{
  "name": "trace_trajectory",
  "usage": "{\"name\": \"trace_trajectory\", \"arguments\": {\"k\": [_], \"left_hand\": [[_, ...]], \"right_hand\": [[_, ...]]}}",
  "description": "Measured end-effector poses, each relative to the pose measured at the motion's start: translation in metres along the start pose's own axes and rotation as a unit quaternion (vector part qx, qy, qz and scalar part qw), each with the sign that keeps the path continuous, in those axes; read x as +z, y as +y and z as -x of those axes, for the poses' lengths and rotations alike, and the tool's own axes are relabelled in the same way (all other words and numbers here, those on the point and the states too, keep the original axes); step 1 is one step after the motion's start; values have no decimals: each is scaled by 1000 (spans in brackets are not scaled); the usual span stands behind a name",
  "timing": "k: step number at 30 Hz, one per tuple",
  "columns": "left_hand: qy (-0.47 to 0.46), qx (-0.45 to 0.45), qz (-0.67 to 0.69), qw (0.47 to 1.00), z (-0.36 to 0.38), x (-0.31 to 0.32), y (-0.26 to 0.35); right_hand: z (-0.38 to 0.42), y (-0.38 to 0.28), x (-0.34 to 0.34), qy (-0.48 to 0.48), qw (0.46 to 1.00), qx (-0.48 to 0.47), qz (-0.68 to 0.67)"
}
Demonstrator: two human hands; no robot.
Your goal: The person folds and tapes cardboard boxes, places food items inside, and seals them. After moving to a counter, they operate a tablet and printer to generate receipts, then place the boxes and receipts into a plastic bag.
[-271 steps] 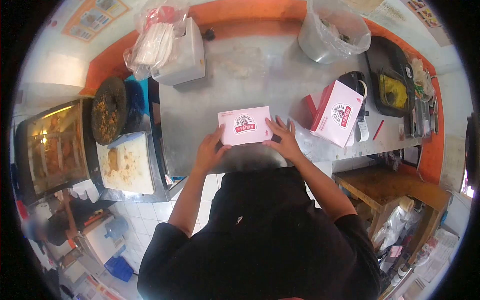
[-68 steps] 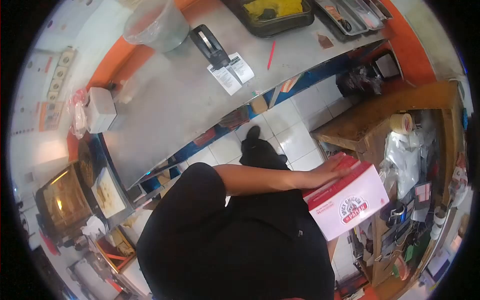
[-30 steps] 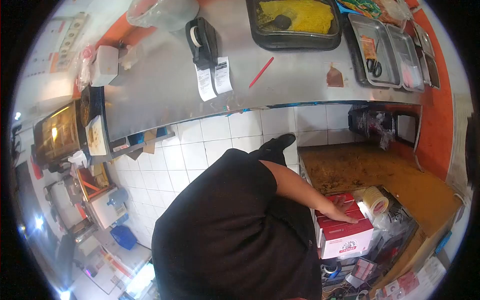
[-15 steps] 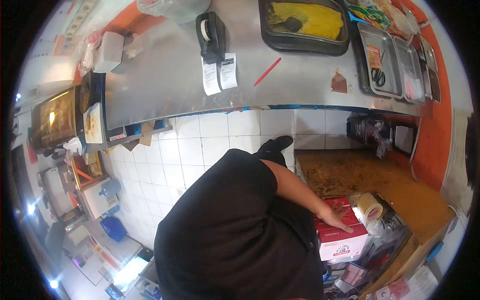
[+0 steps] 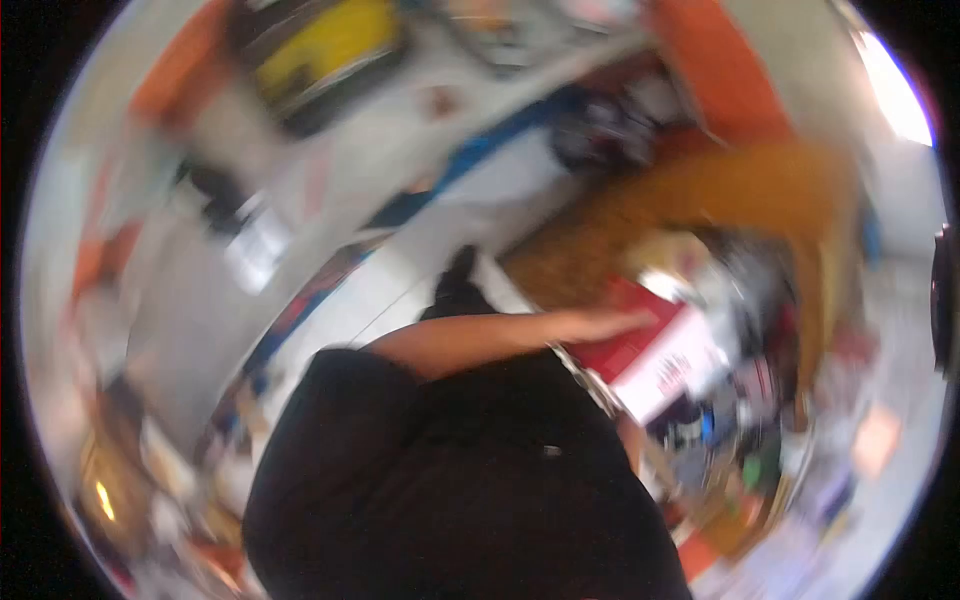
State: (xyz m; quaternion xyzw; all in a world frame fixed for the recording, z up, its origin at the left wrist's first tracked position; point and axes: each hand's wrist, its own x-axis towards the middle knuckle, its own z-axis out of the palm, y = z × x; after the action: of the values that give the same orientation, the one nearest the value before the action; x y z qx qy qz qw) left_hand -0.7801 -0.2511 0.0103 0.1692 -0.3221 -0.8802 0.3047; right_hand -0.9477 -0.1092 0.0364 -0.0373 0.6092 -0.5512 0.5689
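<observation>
A red-and-white carton (image 5: 655, 375) with a printed logo on its white side is at the right of the head view, tilted in the picture. My left hand (image 5: 605, 322) reaches across my body and lies on the carton's red top, its fingers stretched out and smeared by motion. A small part of my right hand or forearm (image 5: 632, 442) shows beside my black shirt, just below the carton's lower edge. The fingers of that hand are hidden. Behind the carton, pale rolls of tape (image 5: 672, 252) and clear plastic bags (image 5: 735, 290) are blurred.
A brown wooden surface (image 5: 600, 225) surrounds the cluttered opening by the carton. The metal counter (image 5: 370, 165) runs diagonally at upper left, carrying a black tray with yellow contents (image 5: 330, 50), a tape dispenser (image 5: 212, 195) and printed paper (image 5: 258, 245). White floor tiles lie below.
The whole view has swung round and blurred, with the counter now slanting. My left hand stays on the carton. A bit of my right arm or hand has appeared below it.
</observation>
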Motion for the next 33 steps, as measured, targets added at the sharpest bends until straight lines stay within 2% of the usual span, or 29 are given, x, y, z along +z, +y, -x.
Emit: {"name": "trace_trajectory", "arguments": {"k": [1, 2, 3, 4, 5, 6, 8, 9, 11, 14, 17, 19, 21, 23, 25, 27, 29, 33], "left_hand": [[68, -54, -34, 996, -6, 3, -12], [66, -32, -54, 996, -6, 0, -6], [88, -17, -148, 985, -10, -8, -17], [89, -61, -91, 990, -8, -15, -22], [49, -54, -105, 992, -11, -25, -23], [128, -103, -113, 980, -3, -23, -25], [152, -115, -122, 974, 8, -8, -7], [195, -162, -179, 951, 11, -10, -7], [216, -101, -168, 956, 23, -29, -16], [273, -13, -206, 940, 38, -6, -4], [359, 114, -230, 897, 50, 39, 17], [428, 190, -256, 845, 59, 73, 21], [495, 252, -296, 777, 67, 113, 20], [528, 294, -310, 734, 72, 150, 8], [532, 337, -352, 692, 82, 163, -9], [552, 337, -384, 659, 83, 183, -26], [556, 345, -417, 631, 85, 198, -41], [552, 359, -443, 608, 81, 223, -70]], "right_hand": [[0, 6, -3, -1, 1000, -4, -19], [-6, 12, -5, -8, 999, -6, -39], [-9, 16, -12, -17, 999, -11, -50], [-9, 20, -21, -17, 998, -17, -55], [-5, 23, -33, -11, 998, -24, -48], [-4, 21, -48, 0, 999, -32, -33], [-7, 18, -72, 15, 999, -38, 0], [-11, 16, -86, 15, 999, -32, 19], [-18, 14, -120, 45, 997, -60, 32], [-35, 6, -197, 137, 985, -96, 32], [-73, -2, -258, 204, 937, -225, 171], [-88, -19, -267, 224, 894, -279, 268], [-96, -30, -247, 182, 875, -210, 397], [-103, -18, -220, 157, 796, -290, 508], [-106, -1, -198, 197, 717, -366, 560], [-110, 11, -187, 171, 741, -336, 555], [-119, 17, -178, 73, 848, -194, 487], [-100, -54, -140, 53, 856, -373, 354]]}}
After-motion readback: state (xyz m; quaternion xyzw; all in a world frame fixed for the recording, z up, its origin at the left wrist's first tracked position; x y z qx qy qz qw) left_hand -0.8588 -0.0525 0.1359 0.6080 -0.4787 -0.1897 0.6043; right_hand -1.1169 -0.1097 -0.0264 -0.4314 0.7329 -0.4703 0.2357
